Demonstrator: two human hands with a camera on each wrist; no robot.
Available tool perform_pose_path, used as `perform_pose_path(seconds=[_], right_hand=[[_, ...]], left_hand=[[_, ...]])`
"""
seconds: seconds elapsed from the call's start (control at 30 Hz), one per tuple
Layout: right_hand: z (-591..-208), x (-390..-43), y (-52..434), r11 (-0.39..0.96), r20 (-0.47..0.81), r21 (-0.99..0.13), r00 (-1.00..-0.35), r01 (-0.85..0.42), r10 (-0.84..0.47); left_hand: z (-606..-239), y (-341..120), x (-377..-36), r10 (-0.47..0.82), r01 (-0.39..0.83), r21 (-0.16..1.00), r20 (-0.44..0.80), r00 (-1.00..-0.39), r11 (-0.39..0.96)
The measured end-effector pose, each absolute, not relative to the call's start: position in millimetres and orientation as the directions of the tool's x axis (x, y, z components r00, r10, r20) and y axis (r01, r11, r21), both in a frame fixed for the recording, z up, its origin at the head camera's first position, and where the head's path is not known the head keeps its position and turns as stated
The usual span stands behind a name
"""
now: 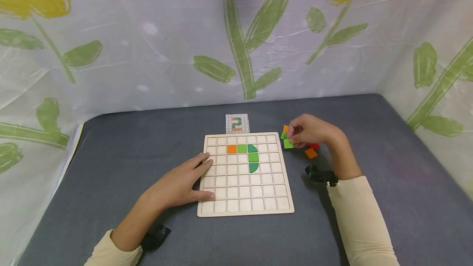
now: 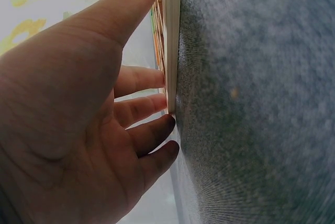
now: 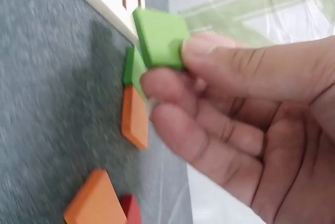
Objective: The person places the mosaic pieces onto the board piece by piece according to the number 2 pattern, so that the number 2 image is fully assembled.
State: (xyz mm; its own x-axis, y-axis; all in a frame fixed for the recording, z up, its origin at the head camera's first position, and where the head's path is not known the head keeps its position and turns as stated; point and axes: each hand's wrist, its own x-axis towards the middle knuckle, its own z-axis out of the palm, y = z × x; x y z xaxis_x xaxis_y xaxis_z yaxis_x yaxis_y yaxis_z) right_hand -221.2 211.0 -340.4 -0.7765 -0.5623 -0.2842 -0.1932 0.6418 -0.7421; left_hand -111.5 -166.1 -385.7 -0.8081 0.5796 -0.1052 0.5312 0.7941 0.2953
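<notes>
A light-green square tile [image 3: 163, 38] is pinched between the thumb and fingers of my right hand [image 1: 308, 129], just right of the board. Fingers and thumb of my left hand [image 1: 177, 184] rest on the left edge of the wooden grid board [image 1: 230, 194]. In the board's upper cells lie an orange square tile [image 1: 231, 149], a light-green square [image 1: 242, 148], a dark-green rounded tile [image 1: 252, 148], another light-green square [image 1: 253, 157] and a second dark-green rounded tile [image 1: 253, 168]. A small pattern card [image 1: 242, 120] showing a coloured figure lies behind the board.
Beside the right hand lie an orange tile [image 1: 311, 153], a red tile [image 3: 132, 209], another orange tile [image 3: 135, 119] and a green tile [image 3: 134, 69] on the dark grey table [image 1: 236, 241]. A flower-printed white curtain [image 1: 159, 44] stands behind the table.
</notes>
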Motion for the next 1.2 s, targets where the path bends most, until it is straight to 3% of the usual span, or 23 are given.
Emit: perform_pose_path(seconds=[0.63,0.87,1.2], right_hand=[[-353,-219,170,0.543,-0.254,-0.816,-0.720,-0.199,-0.646],[-355,-219,159,0.541,-0.197,-0.791,-0.718,-0.286,-0.668],[-357,-216,144,0.505,-0.178,-0.809,-0.693,-0.302,-0.698]], left_hand=[[-386,-165,-112,0.598,0.557,0.297,-0.062,-0.799,0.775],[-385,-165,-112,0.590,0.543,0.303,-0.086,-0.803,0.783],[-384,-166,-110,0.592,0.543,0.307,-0.090,-0.801,0.782]])
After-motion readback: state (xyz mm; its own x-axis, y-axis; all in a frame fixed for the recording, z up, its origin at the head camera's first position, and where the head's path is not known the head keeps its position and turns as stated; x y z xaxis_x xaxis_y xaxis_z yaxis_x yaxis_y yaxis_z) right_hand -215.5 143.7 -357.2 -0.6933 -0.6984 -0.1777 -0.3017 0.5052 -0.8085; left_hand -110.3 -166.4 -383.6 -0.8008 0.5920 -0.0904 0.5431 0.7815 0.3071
